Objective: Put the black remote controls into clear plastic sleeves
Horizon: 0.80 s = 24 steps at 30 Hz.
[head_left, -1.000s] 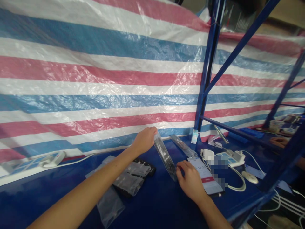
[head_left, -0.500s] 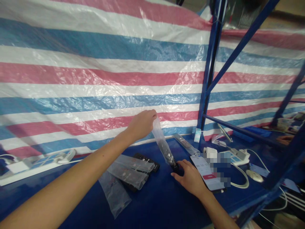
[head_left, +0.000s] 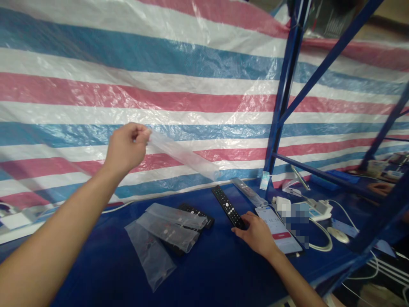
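My left hand is raised at the left, pinching one end of a long translucent plastic sleeve that trails down to the right. Its far end floats above the table, apart from the black remote control. The fingers of my right hand are closed round the near end of that remote, which points away from me. Left of it lie several plastic sleeves in an overlapping pile, with black remotes under and beside them. Behind my right hand rests a bagged remote.
The blue table meets a striped plastic sheet. To the right are a phone with a lit screen, a power strip with white cables, and a mouse. A blue metal post rises behind them.
My left hand has moved up and left, drawing the sleeve off the remote, which is now bare. My right hand has stayed nearly in place, holding the remote's near end.
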Tool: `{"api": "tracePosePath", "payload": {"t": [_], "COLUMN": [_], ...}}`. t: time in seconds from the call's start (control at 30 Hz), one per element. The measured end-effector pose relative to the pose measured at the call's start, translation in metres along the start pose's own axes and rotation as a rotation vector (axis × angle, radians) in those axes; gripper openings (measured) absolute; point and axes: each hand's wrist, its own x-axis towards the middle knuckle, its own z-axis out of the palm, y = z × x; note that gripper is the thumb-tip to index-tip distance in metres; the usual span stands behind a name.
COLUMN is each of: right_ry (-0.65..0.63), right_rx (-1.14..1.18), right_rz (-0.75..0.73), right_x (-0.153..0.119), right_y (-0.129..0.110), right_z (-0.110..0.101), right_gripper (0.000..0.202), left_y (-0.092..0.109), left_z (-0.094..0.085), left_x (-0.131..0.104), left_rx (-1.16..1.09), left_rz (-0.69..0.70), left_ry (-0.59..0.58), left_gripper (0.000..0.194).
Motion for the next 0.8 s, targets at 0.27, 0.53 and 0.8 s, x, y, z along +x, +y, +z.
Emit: {"api": "tracePosePath", "payload": {"t": [0.27,0.53,0.8], "right_ry": [-0.117,-0.194,-0.045], "right_rx": [-0.214,-0.159,-0.534], "right_rz": [0.059,-0.041,0.203], "right_x": [0.03,0.056,0.073], "right_y": [-0.02,-0.036,0.001], "right_z": [0.003,0.022,-0.016], "right_gripper": [0.019,0.028,0.036], "left_y": [-0.094,-0.13,-0.137], "left_z": [0.074,0.103,0.104], "left_x": [-0.076,-0.108,-0.119], "left_rx": [-0.062,0.158,0.387], "left_rz": [-0.381,-0.334,-0.22], "left_ry": [-0.46,-0.622,-0.657], "left_gripper": [0.021,0.023,0.03]}}
